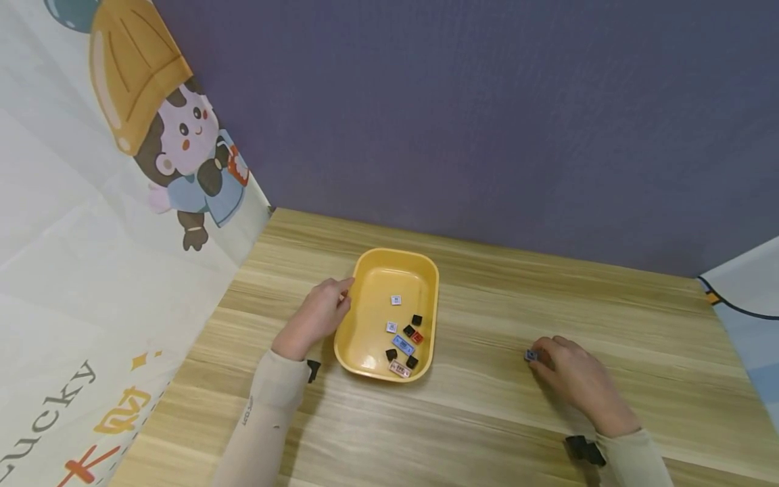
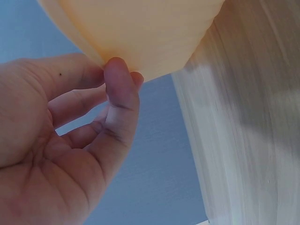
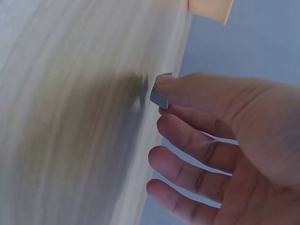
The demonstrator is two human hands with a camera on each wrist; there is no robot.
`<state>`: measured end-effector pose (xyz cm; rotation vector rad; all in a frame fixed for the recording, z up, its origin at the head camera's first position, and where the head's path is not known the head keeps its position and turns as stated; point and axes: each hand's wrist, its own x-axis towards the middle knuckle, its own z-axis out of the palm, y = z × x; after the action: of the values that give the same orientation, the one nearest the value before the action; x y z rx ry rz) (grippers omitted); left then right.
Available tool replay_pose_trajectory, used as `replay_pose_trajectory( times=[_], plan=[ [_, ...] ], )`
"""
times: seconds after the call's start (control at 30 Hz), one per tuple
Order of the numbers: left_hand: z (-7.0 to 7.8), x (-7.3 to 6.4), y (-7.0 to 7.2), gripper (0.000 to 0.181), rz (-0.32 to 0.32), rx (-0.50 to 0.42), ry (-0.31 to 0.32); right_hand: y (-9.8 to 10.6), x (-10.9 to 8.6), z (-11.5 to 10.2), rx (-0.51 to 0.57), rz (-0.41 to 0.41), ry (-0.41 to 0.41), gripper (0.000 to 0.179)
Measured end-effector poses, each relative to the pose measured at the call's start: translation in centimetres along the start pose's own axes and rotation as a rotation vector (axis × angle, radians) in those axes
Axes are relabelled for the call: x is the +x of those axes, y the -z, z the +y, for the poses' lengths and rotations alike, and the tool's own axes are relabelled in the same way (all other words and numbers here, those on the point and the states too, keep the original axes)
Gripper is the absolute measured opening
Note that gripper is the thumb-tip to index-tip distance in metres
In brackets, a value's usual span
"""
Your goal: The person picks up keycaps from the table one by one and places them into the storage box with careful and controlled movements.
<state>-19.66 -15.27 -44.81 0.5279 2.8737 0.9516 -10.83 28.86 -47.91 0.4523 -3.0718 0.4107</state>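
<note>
The left hand (image 1: 316, 314) pinches the left rim of a yellow tray (image 1: 343, 348) between thumb and fingers; the left wrist view shows this hand (image 2: 93, 126) gripping the tray wall (image 2: 159, 33) closely. Over to the right, the right hand (image 1: 578, 379) holds a small grey-blue keycap (image 1: 531, 355) just at or above the tabletop. In the right wrist view its thumb and index finger pinch that keycap (image 3: 160, 97), while the other fingers stay loosely bent. Inside the tray lie white keycaps (image 1: 396, 299), black keycaps (image 1: 416, 320), a red keycap (image 1: 416, 337), a longer blue keycap (image 1: 403, 345) and a longer pink keycap (image 1: 399, 368).
A wood-grain table (image 1: 487, 419) carries the tray and stretches between the hands. Behind it rises a dark blue-purple panel (image 1: 475, 122). A white printed sheet with a cartoon figure (image 1: 189, 135) hangs at the left. Black straps or mounts (image 1: 584, 450) sit at the wrists.
</note>
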Motion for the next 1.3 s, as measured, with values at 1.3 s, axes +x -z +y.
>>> replay_pose_trajectory(
  times=[1.3],
  plan=[
    [0.2, 0.2, 0.1, 0.044, -0.023, -0.012, 0.022, 2.3, 6.8, -14.9, 0.000, 0.151, 0.395, 0.030]
  ],
)
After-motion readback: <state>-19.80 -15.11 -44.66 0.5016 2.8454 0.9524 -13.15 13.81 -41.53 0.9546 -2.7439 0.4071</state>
